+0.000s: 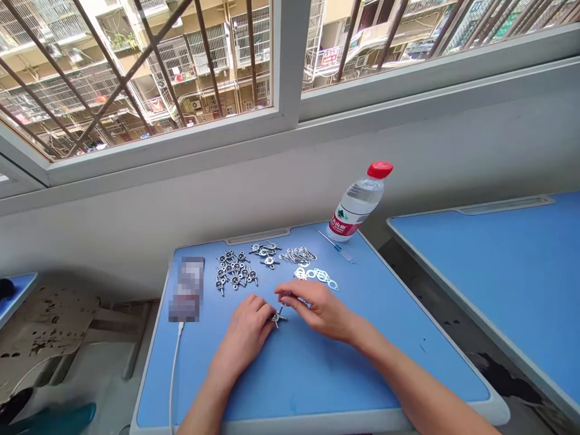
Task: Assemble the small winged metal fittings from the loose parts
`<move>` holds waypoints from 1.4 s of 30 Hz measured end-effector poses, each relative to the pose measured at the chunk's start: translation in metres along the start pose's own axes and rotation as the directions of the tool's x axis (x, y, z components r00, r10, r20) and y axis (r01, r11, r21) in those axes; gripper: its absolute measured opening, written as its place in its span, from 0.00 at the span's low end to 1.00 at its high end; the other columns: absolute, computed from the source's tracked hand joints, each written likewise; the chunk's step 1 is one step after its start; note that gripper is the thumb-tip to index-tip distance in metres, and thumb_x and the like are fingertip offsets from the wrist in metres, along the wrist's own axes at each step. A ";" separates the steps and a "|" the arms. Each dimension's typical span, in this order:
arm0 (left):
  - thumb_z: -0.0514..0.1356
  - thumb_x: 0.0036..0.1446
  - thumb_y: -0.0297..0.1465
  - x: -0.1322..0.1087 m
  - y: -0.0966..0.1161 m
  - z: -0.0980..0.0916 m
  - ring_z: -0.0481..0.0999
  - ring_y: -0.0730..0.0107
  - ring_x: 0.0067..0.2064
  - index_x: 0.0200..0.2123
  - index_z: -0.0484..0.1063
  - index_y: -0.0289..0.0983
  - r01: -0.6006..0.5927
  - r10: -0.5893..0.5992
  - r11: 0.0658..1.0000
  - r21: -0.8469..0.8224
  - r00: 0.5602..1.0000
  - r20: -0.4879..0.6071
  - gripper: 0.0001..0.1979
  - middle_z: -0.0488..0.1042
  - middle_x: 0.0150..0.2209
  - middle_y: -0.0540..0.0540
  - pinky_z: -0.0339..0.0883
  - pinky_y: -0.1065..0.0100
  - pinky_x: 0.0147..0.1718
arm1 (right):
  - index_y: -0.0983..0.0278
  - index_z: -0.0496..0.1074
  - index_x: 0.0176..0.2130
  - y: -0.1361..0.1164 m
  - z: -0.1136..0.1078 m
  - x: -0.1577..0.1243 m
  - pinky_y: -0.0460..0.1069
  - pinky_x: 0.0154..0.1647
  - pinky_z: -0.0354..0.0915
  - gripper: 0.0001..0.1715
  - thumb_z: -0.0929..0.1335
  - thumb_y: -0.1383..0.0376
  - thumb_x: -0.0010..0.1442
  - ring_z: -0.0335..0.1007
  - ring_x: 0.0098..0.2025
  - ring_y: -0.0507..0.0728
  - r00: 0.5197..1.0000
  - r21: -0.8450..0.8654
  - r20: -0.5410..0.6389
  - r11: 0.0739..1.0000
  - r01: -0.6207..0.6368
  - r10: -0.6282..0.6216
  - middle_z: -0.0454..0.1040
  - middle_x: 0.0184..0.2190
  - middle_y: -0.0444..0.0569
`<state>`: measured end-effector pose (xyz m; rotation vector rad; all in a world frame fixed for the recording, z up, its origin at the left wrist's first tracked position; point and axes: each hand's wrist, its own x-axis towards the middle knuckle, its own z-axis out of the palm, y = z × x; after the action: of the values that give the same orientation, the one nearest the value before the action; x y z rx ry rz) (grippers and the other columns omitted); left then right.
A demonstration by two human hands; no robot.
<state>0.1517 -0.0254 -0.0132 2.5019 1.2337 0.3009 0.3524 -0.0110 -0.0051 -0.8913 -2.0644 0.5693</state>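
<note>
My left hand [249, 329] rests on the blue desk [344, 374], its fingers closed on a small metal fitting with thin prongs [278, 317]. Just above that fitting, the thumb and fingers of my right hand [317, 305] are pinched together. Whatever they hold is too small to make out. Beyond my left hand lies a cluster of similar pronged metal fittings [235, 269], with dark round centres. More silvery fittings [269, 261] lie to the right of them. Small ring-ended metal pieces [299, 255] and flat white oval rings [321, 275] are spread beyond my right hand.
A slim screwdriver [336, 245] lies near a red-capped water bottle [357, 205] at the desk's back right. At the left, a blurred phone [186, 289] has a white cable [176, 356] running to the front edge. Another blue desk [512, 260] stands to the right.
</note>
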 end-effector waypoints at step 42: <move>0.56 0.58 0.20 0.001 0.001 0.006 0.68 0.63 0.39 0.33 0.66 0.39 0.161 -0.154 0.960 -0.230 0.987 0.049 0.07 0.71 0.35 0.48 0.62 0.64 0.37 | 0.64 0.73 0.38 -0.011 0.004 0.001 0.49 0.32 0.54 0.07 0.64 0.68 0.64 0.73 0.37 0.60 0.698 -0.454 0.527 0.855 -0.251 0.485 0.77 0.32 0.51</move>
<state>0.1550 -0.0267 -0.0181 2.1882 1.2957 0.3448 0.3443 -0.0177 0.0004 -1.5263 -2.6626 0.8169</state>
